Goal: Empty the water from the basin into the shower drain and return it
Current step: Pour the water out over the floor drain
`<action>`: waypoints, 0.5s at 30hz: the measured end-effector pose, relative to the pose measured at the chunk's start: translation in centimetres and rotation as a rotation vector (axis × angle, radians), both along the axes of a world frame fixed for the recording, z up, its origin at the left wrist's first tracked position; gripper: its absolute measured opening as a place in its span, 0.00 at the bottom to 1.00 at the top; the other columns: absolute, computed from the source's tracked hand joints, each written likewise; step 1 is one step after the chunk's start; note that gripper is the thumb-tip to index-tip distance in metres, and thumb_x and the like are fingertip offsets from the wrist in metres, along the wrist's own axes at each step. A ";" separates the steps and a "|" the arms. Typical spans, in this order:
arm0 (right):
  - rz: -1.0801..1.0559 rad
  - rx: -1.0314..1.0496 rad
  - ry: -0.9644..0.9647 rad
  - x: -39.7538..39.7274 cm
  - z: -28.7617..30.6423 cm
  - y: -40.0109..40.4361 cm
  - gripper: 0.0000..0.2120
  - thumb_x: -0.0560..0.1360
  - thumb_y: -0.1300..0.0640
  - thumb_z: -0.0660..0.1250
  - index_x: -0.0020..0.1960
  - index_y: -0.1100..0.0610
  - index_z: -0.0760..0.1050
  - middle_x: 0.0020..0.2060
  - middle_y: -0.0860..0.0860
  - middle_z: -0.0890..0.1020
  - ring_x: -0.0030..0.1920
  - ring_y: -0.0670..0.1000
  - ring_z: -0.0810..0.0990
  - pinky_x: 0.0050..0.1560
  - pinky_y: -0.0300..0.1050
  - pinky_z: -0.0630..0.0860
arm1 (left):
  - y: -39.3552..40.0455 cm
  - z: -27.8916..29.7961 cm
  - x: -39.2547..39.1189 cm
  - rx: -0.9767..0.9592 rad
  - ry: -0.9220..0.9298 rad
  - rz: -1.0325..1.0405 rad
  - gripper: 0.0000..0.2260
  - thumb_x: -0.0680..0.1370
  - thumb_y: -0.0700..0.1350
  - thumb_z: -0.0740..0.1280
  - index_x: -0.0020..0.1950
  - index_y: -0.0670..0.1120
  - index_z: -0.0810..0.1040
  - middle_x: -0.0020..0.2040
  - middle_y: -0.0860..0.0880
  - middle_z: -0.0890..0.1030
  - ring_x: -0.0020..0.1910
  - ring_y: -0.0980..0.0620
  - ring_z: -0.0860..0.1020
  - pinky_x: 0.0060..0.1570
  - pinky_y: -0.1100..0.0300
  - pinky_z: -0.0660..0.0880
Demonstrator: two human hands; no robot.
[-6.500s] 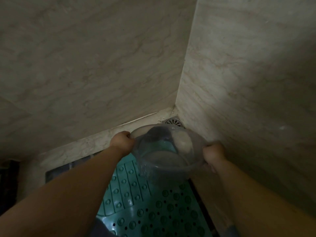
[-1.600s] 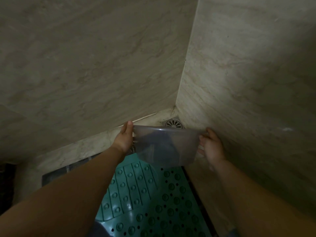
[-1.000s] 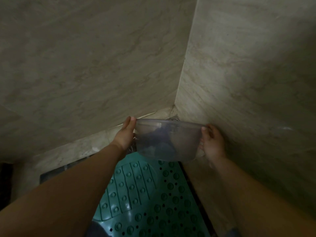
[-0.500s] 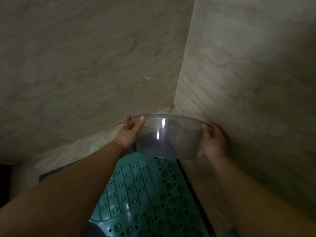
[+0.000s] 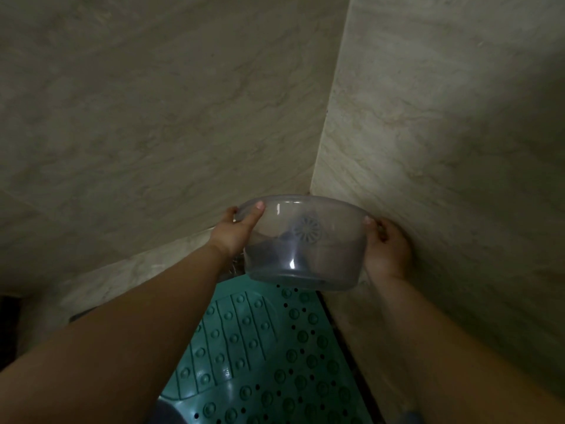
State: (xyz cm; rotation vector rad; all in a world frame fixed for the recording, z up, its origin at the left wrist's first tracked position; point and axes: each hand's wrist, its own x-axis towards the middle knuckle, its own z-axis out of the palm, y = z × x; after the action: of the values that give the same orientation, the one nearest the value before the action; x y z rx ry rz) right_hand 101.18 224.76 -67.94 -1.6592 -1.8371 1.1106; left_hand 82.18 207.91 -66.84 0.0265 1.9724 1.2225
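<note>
I see both hands up in front of me in the corner of a shower, holding the clear plastic basin (image 5: 302,243) between them. The left hand (image 5: 237,232) grips the basin's left rim, thumb hooked over the edge and lying on the near wall, the other fingers out of my sight behind the plastic. The right hand (image 5: 386,247) is clamped on the right rim, a fingertip showing on the edge and the palm pressed against the outer wall. The basin hangs in the air above the floor, roughly upright with its open rim on top and its base lowest, tipped slightly so that I look at its near side wall. Through the see-through plastic I can make out the round metal shower drain (image 5: 307,231) in the floor corner behind it, with a dark patch beside the drain. I cannot tell whether any water is left inside; the light is dim. Below the basin a teal rubber shower mat (image 5: 263,347), studded with bumps and holes, covers the floor, its far edge lying just under the basin's base. Two marble-patterned walls (image 5: 153,117) meet in a corner right behind the basin, and the right hand is close to the right-hand wall.
</note>
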 end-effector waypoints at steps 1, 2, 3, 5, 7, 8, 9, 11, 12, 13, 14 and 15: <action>0.004 0.024 -0.014 0.0 0.0 0.1 0.22 0.76 0.40 0.60 0.58 0.55 0.79 0.56 0.57 0.83 0.56 0.60 0.81 0.51 0.46 0.73 | 0.1 0.0 0.0 -0.008 0.001 0.001 0.43 0.67 0.71 0.66 0.77 0.54 0.59 0.73 0.43 0.71 0.67 0.40 0.74 0.69 0.43 0.69; 0.007 0.038 -0.024 0.0 0.0 0.2 0.23 0.76 0.39 0.60 0.57 0.56 0.79 0.55 0.58 0.83 0.55 0.60 0.81 0.50 0.46 0.73 | 0.1 0.1 0.0 -0.014 0.003 0.002 0.44 0.66 0.71 0.66 0.77 0.54 0.60 0.73 0.43 0.71 0.67 0.40 0.74 0.69 0.42 0.69; 0.010 0.043 -0.032 0.0 0.1 0.2 0.24 0.76 0.39 0.59 0.57 0.57 0.79 0.55 0.58 0.83 0.55 0.60 0.81 0.49 0.45 0.73 | 0.2 0.1 0.0 -0.017 0.002 0.005 0.45 0.64 0.72 0.66 0.76 0.54 0.60 0.73 0.43 0.70 0.67 0.40 0.74 0.69 0.42 0.69; 0.010 0.042 -0.051 0.0 0.1 0.2 0.25 0.76 0.39 0.59 0.57 0.58 0.79 0.56 0.59 0.83 0.55 0.60 0.81 0.50 0.46 0.73 | 0.2 0.2 0.1 -0.023 0.003 0.008 0.47 0.62 0.73 0.66 0.76 0.54 0.61 0.73 0.44 0.70 0.67 0.39 0.74 0.69 0.42 0.70; 0.000 0.034 -0.070 0.0 0.2 0.3 0.26 0.76 0.39 0.59 0.59 0.58 0.78 0.57 0.58 0.83 0.56 0.60 0.80 0.50 0.45 0.73 | 0.3 0.3 0.1 -0.030 0.003 0.000 0.50 0.59 0.75 0.65 0.77 0.53 0.61 0.74 0.43 0.70 0.67 0.39 0.74 0.69 0.41 0.70; -0.003 0.034 -0.073 0.0 0.3 0.3 0.26 0.76 0.39 0.59 0.59 0.58 0.78 0.57 0.58 0.83 0.56 0.60 0.80 0.49 0.44 0.71 | 0.3 0.3 0.2 -0.030 -0.006 -0.004 0.52 0.57 0.75 0.65 0.77 0.53 0.60 0.74 0.43 0.69 0.67 0.38 0.74 0.69 0.41 0.69; -0.002 0.037 -0.075 0.0 0.4 0.3 0.26 0.77 0.39 0.59 0.60 0.58 0.78 0.57 0.58 0.83 0.57 0.60 0.80 0.48 0.43 0.69 | 0.3 0.3 0.2 -0.026 -0.017 -0.004 0.53 0.56 0.75 0.65 0.77 0.52 0.60 0.74 0.43 0.69 0.67 0.38 0.74 0.69 0.41 0.69; 0.004 0.052 -0.083 0.0 0.5 0.3 0.25 0.77 0.39 0.58 0.59 0.58 0.78 0.57 0.59 0.82 0.57 0.60 0.80 0.48 0.43 0.69 | 0.3 0.2 0.3 -0.007 -0.035 0.001 0.52 0.58 0.74 0.66 0.77 0.51 0.60 0.74 0.43 0.69 0.67 0.37 0.74 0.69 0.40 0.69; 0.007 0.058 -0.087 0.0 0.6 0.3 0.25 0.77 0.39 0.58 0.59 0.58 0.79 0.57 0.59 0.82 0.56 0.60 0.80 0.49 0.44 0.70 | 0.3 0.1 0.3 -0.002 -0.045 0.006 0.51 0.59 0.74 0.67 0.77 0.51 0.61 0.74 0.43 0.69 0.67 0.37 0.74 0.68 0.40 0.69; 0.009 0.059 -0.088 0.1 0.6 0.2 0.25 0.77 0.39 0.58 0.58 0.58 0.79 0.57 0.59 0.82 0.56 0.60 0.80 0.49 0.44 0.70 | 0.2 0.0 0.3 -0.001 -0.051 0.009 0.50 0.61 0.73 0.67 0.77 0.50 0.61 0.74 0.43 0.69 0.67 0.36 0.74 0.68 0.40 0.70; 0.011 0.059 -0.091 0.1 0.6 0.2 0.25 0.77 0.39 0.58 0.58 0.58 0.79 0.57 0.59 0.82 0.56 0.60 0.80 0.49 0.45 0.71 | 0.2 -0.1 0.2 -0.005 -0.050 0.008 0.48 0.63 0.72 0.67 0.77 0.50 0.61 0.74 0.42 0.69 0.67 0.36 0.74 0.68 0.40 0.71; 0.011 0.058 -0.099 0.0 0.6 0.1 0.25 0.77 0.40 0.58 0.59 0.58 0.79 0.57 0.59 0.82 0.56 0.60 0.80 0.49 0.45 0.71 | 0.1 -0.2 0.2 -0.011 -0.047 0.005 0.46 0.65 0.72 0.67 0.77 0.50 0.61 0.73 0.42 0.69 0.66 0.36 0.74 0.67 0.40 0.71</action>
State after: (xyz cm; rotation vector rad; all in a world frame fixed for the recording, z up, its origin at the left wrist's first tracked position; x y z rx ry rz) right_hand 101.23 224.91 -67.38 -1.7005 -1.9230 0.9855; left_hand 82.40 208.02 -67.02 -0.0126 1.9396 1.2044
